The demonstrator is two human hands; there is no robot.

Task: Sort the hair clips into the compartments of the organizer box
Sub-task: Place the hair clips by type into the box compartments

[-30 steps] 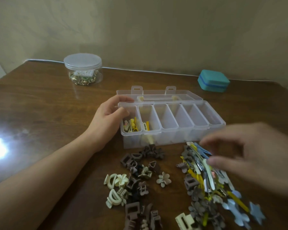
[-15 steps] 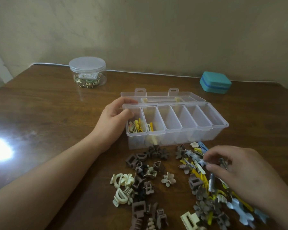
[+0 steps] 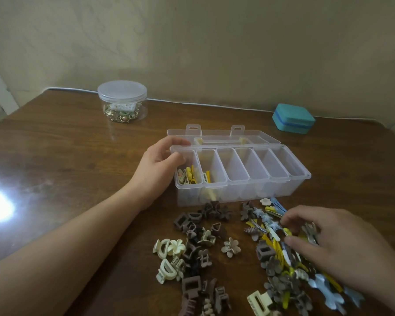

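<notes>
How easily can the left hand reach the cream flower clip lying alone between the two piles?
Probably yes. The left hand grips the organizer box at its left end, so it must let go first. The cream flower clip lies uncovered on the table, nothing over it.

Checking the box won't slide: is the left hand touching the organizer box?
Touching. The head view shows the left hand wrapped on the organizer box's left end, fingers over the rim and thumb against its wall.
</notes>
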